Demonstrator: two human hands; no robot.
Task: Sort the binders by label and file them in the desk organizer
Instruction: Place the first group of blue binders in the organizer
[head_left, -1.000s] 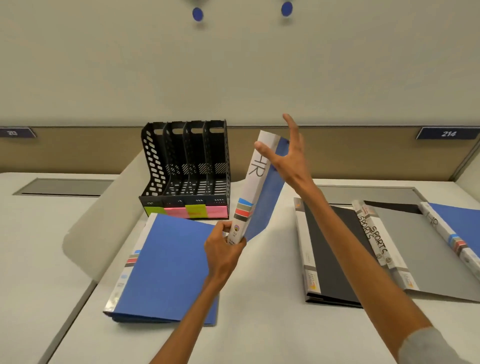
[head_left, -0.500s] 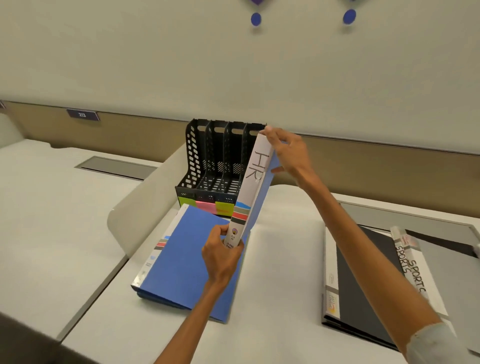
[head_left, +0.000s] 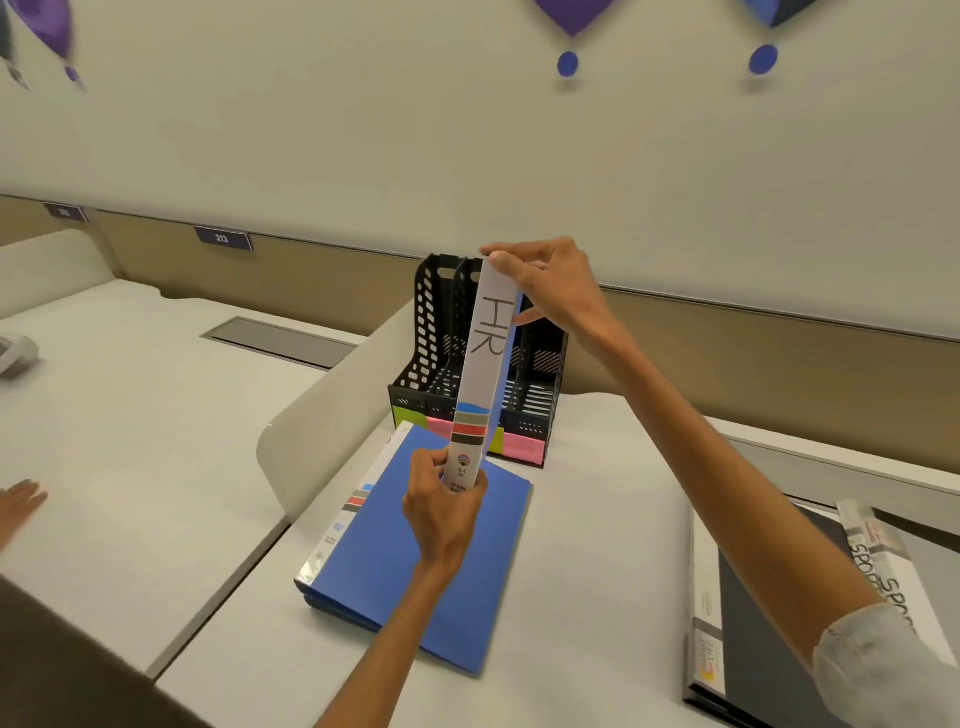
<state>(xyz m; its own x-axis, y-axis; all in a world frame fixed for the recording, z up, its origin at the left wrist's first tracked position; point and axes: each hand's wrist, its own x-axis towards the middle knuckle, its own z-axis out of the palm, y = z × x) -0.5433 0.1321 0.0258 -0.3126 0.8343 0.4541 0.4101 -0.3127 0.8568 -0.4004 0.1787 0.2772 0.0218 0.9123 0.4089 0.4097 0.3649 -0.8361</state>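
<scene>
I hold a blue binder with a white spine marked HR (head_left: 485, 358) nearly upright in front of the black desk organizer (head_left: 434, 358). My left hand (head_left: 444, 512) grips the spine's bottom end. My right hand (head_left: 545, 283) pinches its top end, level with the organizer's rim. The binder hides the organizer's middle slots. Coloured sticky labels (head_left: 522, 447) run along the organizer's base. Another blue binder (head_left: 395, 556) lies flat on the desk under my left hand.
A black binder (head_left: 753, 639) and one with a spine reading SPORTS (head_left: 878, 561) lie at the right. A curved white divider (head_left: 322, 415) stands left of the organizer. Another person's hand (head_left: 21, 501) rests on the neighbouring desk at far left.
The HR binder has swung from leaning right to nearly upright and moved closer to the organizer. My right hand went from spread fingers to gripping its top. My head moved closer and rightward.
</scene>
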